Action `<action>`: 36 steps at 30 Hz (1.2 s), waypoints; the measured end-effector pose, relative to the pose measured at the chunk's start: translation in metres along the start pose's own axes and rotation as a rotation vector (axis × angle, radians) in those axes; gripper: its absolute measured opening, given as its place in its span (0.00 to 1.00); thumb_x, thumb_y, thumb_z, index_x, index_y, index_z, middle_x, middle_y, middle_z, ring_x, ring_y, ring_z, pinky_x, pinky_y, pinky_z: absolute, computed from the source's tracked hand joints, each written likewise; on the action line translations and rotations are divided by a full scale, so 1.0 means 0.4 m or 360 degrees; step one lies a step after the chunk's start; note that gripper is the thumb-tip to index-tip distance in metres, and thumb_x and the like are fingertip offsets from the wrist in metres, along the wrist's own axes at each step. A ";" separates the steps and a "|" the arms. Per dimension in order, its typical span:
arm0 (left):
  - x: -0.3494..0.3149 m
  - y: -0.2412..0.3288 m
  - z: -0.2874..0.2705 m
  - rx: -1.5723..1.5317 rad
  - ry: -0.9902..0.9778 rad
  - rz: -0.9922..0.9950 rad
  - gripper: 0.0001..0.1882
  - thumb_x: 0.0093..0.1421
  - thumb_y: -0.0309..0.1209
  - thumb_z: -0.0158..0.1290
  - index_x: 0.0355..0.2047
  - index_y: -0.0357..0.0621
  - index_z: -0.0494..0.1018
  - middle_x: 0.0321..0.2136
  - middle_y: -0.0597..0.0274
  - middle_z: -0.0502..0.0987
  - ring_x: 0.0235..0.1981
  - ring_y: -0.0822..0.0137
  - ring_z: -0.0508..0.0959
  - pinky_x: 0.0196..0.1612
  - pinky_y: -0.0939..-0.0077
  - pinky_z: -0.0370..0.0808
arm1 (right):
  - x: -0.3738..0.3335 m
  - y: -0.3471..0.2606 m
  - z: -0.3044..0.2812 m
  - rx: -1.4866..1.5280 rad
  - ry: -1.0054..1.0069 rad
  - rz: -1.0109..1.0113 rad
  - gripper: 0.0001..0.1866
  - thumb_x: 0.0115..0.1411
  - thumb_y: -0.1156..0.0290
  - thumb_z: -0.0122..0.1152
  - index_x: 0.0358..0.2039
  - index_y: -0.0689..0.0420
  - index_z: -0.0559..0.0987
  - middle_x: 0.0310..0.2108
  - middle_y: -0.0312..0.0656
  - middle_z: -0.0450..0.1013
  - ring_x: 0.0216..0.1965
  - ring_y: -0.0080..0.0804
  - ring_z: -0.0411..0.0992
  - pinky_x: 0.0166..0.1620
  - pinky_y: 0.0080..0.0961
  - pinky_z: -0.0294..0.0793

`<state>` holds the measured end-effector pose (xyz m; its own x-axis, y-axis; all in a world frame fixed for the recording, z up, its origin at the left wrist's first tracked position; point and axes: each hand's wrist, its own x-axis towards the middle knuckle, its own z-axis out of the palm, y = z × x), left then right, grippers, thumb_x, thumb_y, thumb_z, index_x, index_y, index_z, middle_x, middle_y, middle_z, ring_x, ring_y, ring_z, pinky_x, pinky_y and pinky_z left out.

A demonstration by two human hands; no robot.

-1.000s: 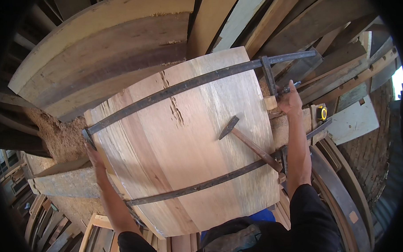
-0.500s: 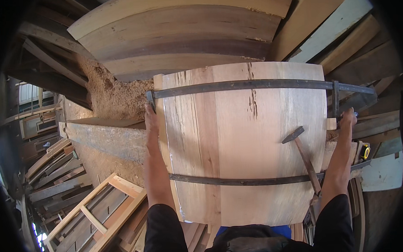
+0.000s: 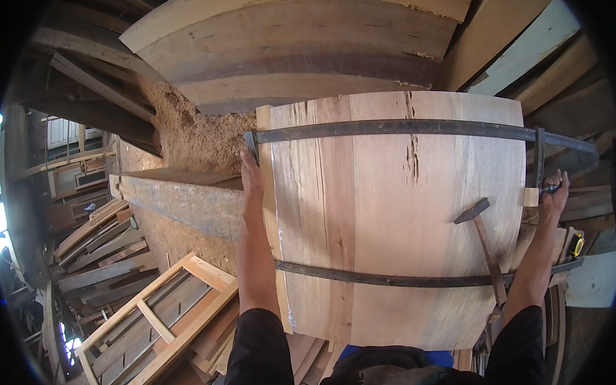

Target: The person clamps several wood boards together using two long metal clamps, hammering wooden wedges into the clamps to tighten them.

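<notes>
Straight ahead, a wooden panel point(image 3: 404, 216) is lying beneath an upper clamp point(image 3: 387, 127) and a lower clamp point(image 3: 386, 280). The left hand point(image 3: 251, 171) is touching the upper one's end, grip unclear; the right hand point(image 3: 556, 199), looser a second ago, is now grasping its handle point(image 3: 548, 189), apparently turning it.

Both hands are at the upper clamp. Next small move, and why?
Probably turn the handle of the upper clamp slightly: the right hand grips it, and the left hand is at the clamp's opposite end, seemingly placed to steady it.
</notes>
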<state>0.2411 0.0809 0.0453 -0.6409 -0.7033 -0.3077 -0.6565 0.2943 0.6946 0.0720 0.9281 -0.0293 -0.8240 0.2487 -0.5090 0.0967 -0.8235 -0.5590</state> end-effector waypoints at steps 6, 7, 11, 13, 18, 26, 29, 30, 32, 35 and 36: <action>-0.026 0.134 0.025 0.0449 0.0187 -0.0321 0.37 0.70 0.54 0.27 0.60 0.33 0.61 0.60 0.34 0.63 0.62 0.41 0.62 0.62 0.58 0.58 | 0.033 -0.026 -0.006 -0.0638 0.0616 -0.0083 0.09 0.66 0.67 0.54 0.28 0.50 0.67 0.18 0.30 0.62 0.18 0.19 0.62 0.22 0.18 0.67; 0.012 0.141 -0.008 0.0590 0.0297 0.0015 0.35 0.70 0.54 0.27 0.59 0.35 0.62 0.57 0.35 0.65 0.59 0.40 0.64 0.61 0.55 0.59 | 0.045 -0.012 0.000 -0.0628 0.0670 -0.0066 0.10 0.66 0.68 0.53 0.27 0.49 0.66 0.18 0.30 0.62 0.18 0.18 0.61 0.21 0.18 0.67; 0.133 0.301 0.000 0.0870 -0.0070 0.1233 0.33 0.69 0.54 0.28 0.54 0.41 0.68 0.49 0.43 0.73 0.52 0.40 0.69 0.57 0.51 0.61 | 0.004 -0.004 0.010 -0.0698 0.0488 -0.0061 0.08 0.65 0.67 0.53 0.29 0.54 0.70 0.21 0.33 0.65 0.22 0.22 0.65 0.25 0.21 0.69; 0.194 0.345 0.039 0.0960 -0.0242 0.1314 0.32 0.69 0.54 0.29 0.52 0.41 0.70 0.47 0.44 0.75 0.51 0.40 0.70 0.56 0.51 0.63 | -0.036 0.027 0.019 -0.0232 0.0144 -0.0069 0.11 0.65 0.63 0.52 0.34 0.58 0.72 0.24 0.36 0.67 0.27 0.27 0.68 0.34 0.25 0.73; 0.282 0.347 0.116 0.1785 -0.0677 0.0829 0.33 0.69 0.54 0.29 0.48 0.42 0.75 0.45 0.41 0.77 0.52 0.39 0.72 0.57 0.50 0.67 | -0.005 0.006 -0.052 -0.0195 -0.0090 0.0001 0.21 0.64 0.63 0.54 0.49 0.68 0.72 0.34 0.44 0.74 0.36 0.32 0.72 0.44 0.27 0.75; 0.283 0.391 0.143 0.2039 -0.0873 0.0783 0.26 0.69 0.49 0.32 0.45 0.46 0.76 0.43 0.40 0.77 0.49 0.42 0.75 0.55 0.48 0.69 | 0.057 -0.058 -0.135 0.0120 -0.0257 0.0064 0.15 0.66 0.69 0.53 0.47 0.68 0.71 0.29 0.37 0.69 0.29 0.24 0.69 0.36 0.23 0.74; 0.250 0.378 0.134 0.2017 -0.0815 0.0910 0.27 0.69 0.49 0.33 0.44 0.44 0.76 0.44 0.39 0.77 0.49 0.41 0.75 0.55 0.49 0.69 | 0.051 -0.030 -0.111 0.0168 -0.0279 0.0180 0.10 0.66 0.70 0.52 0.40 0.65 0.71 0.25 0.34 0.65 0.25 0.21 0.65 0.31 0.21 0.72; 0.237 0.388 0.140 0.1852 -0.0702 0.0807 0.28 0.68 0.49 0.33 0.44 0.42 0.77 0.45 0.39 0.76 0.50 0.39 0.74 0.56 0.50 0.69 | 0.050 -0.040 -0.109 0.0152 -0.0197 0.0150 0.08 0.66 0.70 0.53 0.36 0.63 0.72 0.23 0.32 0.63 0.23 0.20 0.64 0.28 0.20 0.70; 0.221 0.410 0.159 0.1762 -0.0686 0.0700 0.28 0.68 0.49 0.33 0.44 0.42 0.77 0.46 0.39 0.76 0.50 0.39 0.74 0.56 0.50 0.68 | 0.065 -0.077 -0.118 0.0006 -0.0065 0.0107 0.07 0.66 0.69 0.53 0.34 0.59 0.71 0.22 0.32 0.63 0.22 0.19 0.64 0.26 0.19 0.69; 0.243 0.375 0.147 0.1716 -0.0552 0.0614 0.28 0.67 0.50 0.34 0.44 0.42 0.78 0.47 0.39 0.76 0.50 0.37 0.73 0.57 0.50 0.68 | 0.105 -0.043 -0.100 -0.0421 0.0400 0.0017 0.08 0.66 0.68 0.53 0.30 0.54 0.69 0.20 0.31 0.62 0.20 0.19 0.63 0.23 0.17 0.67; 0.241 0.374 0.159 0.1715 -0.0455 0.0686 0.28 0.67 0.50 0.34 0.44 0.41 0.78 0.46 0.39 0.76 0.50 0.37 0.73 0.57 0.50 0.68 | 0.112 -0.054 -0.106 -0.0717 0.0736 -0.0098 0.08 0.66 0.67 0.53 0.29 0.52 0.69 0.20 0.31 0.62 0.19 0.19 0.62 0.21 0.17 0.66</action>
<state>0.0559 0.0982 0.0781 -0.8661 -0.2840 -0.4114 -0.2740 0.9580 -0.0846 0.0567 0.9786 -0.0677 -0.5200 0.5652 -0.6404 0.3645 -0.5312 -0.7648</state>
